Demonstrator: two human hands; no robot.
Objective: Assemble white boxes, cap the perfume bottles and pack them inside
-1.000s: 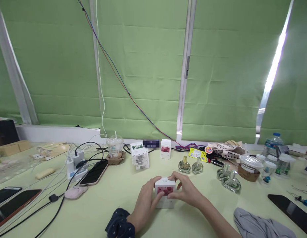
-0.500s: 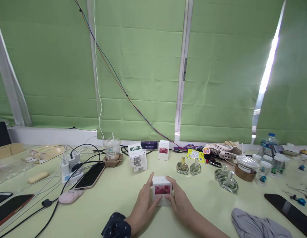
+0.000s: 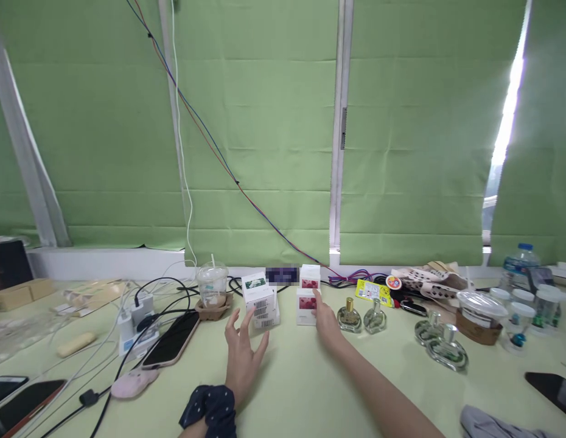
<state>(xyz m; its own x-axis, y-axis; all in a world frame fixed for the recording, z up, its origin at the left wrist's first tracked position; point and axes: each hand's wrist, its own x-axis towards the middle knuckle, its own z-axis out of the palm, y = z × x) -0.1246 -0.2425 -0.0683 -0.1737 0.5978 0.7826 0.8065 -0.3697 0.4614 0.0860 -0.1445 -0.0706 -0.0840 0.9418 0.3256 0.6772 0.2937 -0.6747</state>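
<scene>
Worktop [image 3: 287, 389]: pale green, before green blinds [image 3: 265, 121].
Right hand [image 3: 327, 322]: our fingers nearly closed at the front white box's [image 3: 306, 308] right side; the rear box [image 3: 310, 278] stands just behind.
Left hand [image 3: 243, 356]: our fingers spread, empty, near the barcoded boxes [image 3: 261, 304].

Front box [image 3: 306, 317] covers lower part of rear box [image 3: 310, 273]; print on both too small for me to read. My right hand [image 3: 327, 322] overlaps front box's right edge; some fingertips hidden. Dark panel [image 3: 282, 275] blurred into blocks. Grey cloth [image 3: 490, 424] cut off by bottom edge, black slab [image 3: 551, 389] by right edge, orange-edged phone [image 3: 25, 404] by left.
</scene>
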